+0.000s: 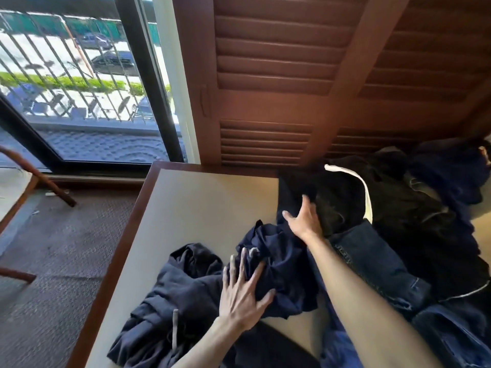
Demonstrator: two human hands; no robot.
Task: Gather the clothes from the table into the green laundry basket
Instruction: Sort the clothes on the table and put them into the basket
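left hand (243, 293) flat, fingers spread on navy garment (276, 264), right hand (305, 219) open on black clothes (393, 208) far right, likely bunching them on table (202, 208) (green basket unseen).

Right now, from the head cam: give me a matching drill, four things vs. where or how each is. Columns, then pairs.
Things:
1. left hand
2. right hand
3. denim jeans
4. white strip

States:
A. on the black garment at the far side
B. fingers spread, pressing the navy garment
C. lying right of the right forearm
D. reaching onto the black clothes further back

Pairs: 1-B, 2-D, 3-C, 4-A
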